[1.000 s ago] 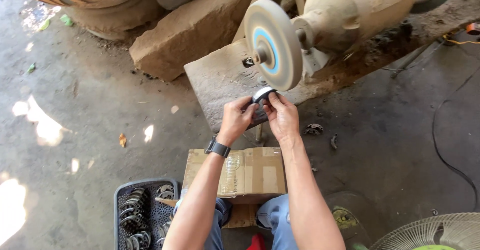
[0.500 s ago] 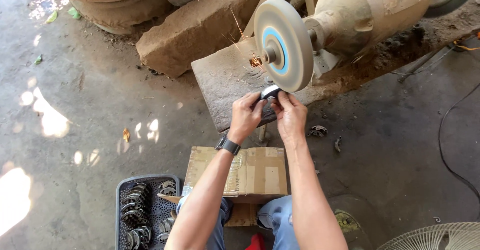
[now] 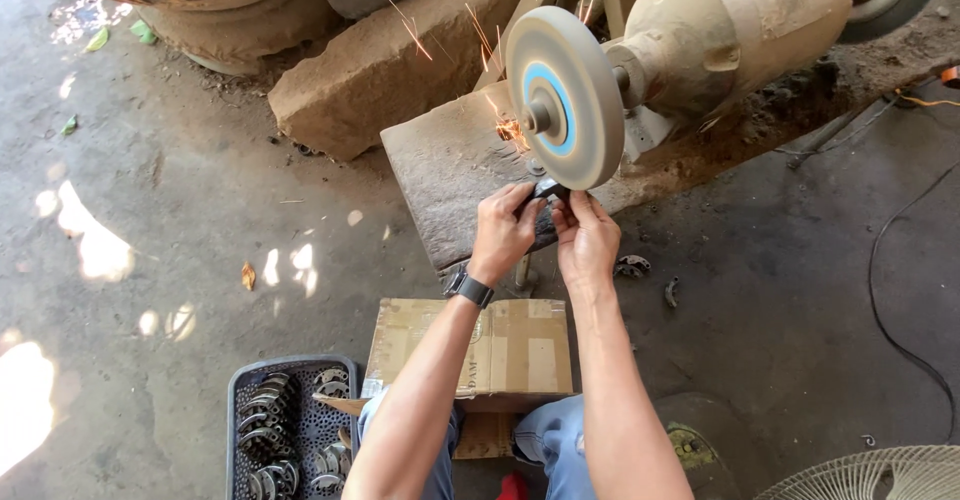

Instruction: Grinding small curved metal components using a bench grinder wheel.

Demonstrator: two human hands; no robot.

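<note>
Sparks [image 3: 505,125] now fly up and left from the grinding wheel [image 3: 565,97], where half a second ago only a few showed. The left hand [image 3: 503,232] and right hand [image 3: 585,240] both pinch a small dark metal piece [image 3: 548,190] in their fingers, pressed against the wheel's lower rim. It is mostly hidden, so its long axis cannot be told.

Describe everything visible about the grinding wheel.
The grinding wheel is a thick, round, grey-beige disc with a blue ring around a metal hub, mounted on the shaft of a dusty beige motor. It faces left, above a stone slab. Both hands press a small dark metal part against its lower edge; orange sparks fly upward-left.
</note>
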